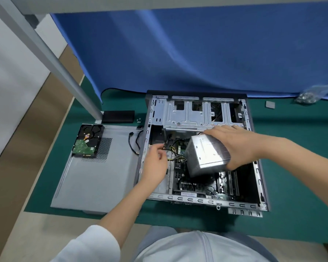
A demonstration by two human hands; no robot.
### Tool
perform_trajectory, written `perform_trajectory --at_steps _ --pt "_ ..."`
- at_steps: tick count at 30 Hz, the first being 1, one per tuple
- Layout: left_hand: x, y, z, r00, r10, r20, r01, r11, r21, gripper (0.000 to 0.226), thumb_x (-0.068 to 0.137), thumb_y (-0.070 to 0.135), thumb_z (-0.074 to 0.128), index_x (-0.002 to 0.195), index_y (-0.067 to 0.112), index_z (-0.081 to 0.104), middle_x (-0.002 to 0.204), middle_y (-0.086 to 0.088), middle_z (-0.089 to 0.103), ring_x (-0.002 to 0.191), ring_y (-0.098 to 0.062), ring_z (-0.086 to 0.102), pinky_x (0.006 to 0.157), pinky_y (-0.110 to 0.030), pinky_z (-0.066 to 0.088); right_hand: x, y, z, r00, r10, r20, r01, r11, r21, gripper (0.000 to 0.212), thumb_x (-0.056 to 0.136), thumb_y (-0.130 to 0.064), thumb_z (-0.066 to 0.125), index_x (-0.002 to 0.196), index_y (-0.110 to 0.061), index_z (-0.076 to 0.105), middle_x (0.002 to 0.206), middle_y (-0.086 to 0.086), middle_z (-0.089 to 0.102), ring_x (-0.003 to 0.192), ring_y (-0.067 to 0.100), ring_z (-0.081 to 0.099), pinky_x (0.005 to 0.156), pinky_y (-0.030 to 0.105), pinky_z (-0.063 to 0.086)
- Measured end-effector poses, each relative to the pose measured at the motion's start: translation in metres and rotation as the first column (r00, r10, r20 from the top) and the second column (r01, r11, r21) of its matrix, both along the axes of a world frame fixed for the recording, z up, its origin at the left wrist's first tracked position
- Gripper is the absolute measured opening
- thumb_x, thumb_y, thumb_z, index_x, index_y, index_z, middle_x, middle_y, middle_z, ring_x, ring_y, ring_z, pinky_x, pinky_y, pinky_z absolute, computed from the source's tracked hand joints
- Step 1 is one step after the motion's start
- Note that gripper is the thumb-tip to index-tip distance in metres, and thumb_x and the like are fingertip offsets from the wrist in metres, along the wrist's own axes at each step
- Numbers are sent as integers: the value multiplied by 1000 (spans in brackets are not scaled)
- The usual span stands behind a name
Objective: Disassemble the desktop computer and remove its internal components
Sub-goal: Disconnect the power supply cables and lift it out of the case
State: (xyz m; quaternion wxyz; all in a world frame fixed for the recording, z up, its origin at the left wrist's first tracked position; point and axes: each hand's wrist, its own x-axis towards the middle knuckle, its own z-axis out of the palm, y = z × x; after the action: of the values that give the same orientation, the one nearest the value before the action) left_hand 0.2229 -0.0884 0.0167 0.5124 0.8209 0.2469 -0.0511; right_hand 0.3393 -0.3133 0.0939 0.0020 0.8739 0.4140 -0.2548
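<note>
Now lifting power supply (206, 154) from open computer case (254, 186), frame centre: right hand (235, 146) clamped on it, left hand (155, 163) pinching its cables (175, 150). Next, probably: free cables, lift clear.

You have one open computer case (201, 148), one power supply (206, 154) and one hard drive (87, 141). One side panel (95, 176) lies at left. Two hands: left hand (155, 163), right hand (233, 146).

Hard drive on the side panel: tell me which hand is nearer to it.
Left. The left hand is at the case's left edge among the cables, right of the hard drive. The right hand is farther right, gripping the power supply.
</note>
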Motion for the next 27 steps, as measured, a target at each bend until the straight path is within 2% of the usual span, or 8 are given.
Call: perform_trajectory --at_steps 2,5,8,12,14,16,21,27 --pt "6 -8 -6 954 146 -263 -220 935 -280 8 98 18 47 106 17 50 92 -1 52 73 -13 48 65 -21 46 -1 -3 -3 1000 -14 -16 14 1000 10 106 54 -48 70 140 -36 8 130 -10 32 121 13 29 107 34 19" --pt "17 -16 -21 838 169 -518 -447 757 -477 34 97 24 52 128 11 47 118 -15 54 88 -18 54 75 -28 50 -2 6 -7 999 -25 -46 25 1000 10 105 52 -42 72 135 -39 7 125 -10 31 114 13 28 102 33 19" --pt "32 -25 -30 763 261 -591 -629 508 -588 15 96 15 52 111 11 52 100 -16 57 76 -21 55 63 -29 51 -1 14 -11 998 -50 -49 50 999 2 107 53 -37 75 136 -37 7 123 -9 29 113 14 27 102 35 19" --pt "47 -37 -45 685 345 -642 -727 384 -569 12 96 15 50 89 7 55 88 -13 58 77 -23 57 83 -34 52 3 11 -10 991 -100 -86 99 995 -14 108 53 -33 75 137 -36 8 124 -9 27 112 13 24 99 33 18" --pt "47 -42 -49 664 353 -659 -748 303 -591 14 95 15 54 84 6 56 75 -12 60 70 -22 60 77 -34 53 5 12 -8 992 -94 -88 91 995 -34 109 52 -32 75 138 -35 8 123 -8 28 112 14 25 101 34 19" --pt "44 -44 -51 671 338 -660 -742 280 -610 11 93 14 59 85 6 59 63 -9 60 56 -18 59 65 -29 52 6 17 -7 995 -68 -79 63 996 -66 109 53 -33 76 138 -33 8 124 -7 28 114 15 26 103 36 21" --pt "44 -43 -46 652 285 -702 -750 378 -543 24 76 20 78 90 7 63 84 -4 63 78 -17 59 51 -30 51 12 23 -3 993 -65 -98 54 992 -118 110 54 -31 75 139 -31 7 122 -6 28 114 18 27 103 38 23" --pt "47 -43 -43 630 291 -720 -767 378 -519 8 83 9 64 84 4 58 74 -11 60 64 -20 58 53 -33 54 9 25 -3 996 -33 -80 27 996 -80 106 52 -32 77 135 -33 10 116 -8 27 111 16 27 102 36 22"
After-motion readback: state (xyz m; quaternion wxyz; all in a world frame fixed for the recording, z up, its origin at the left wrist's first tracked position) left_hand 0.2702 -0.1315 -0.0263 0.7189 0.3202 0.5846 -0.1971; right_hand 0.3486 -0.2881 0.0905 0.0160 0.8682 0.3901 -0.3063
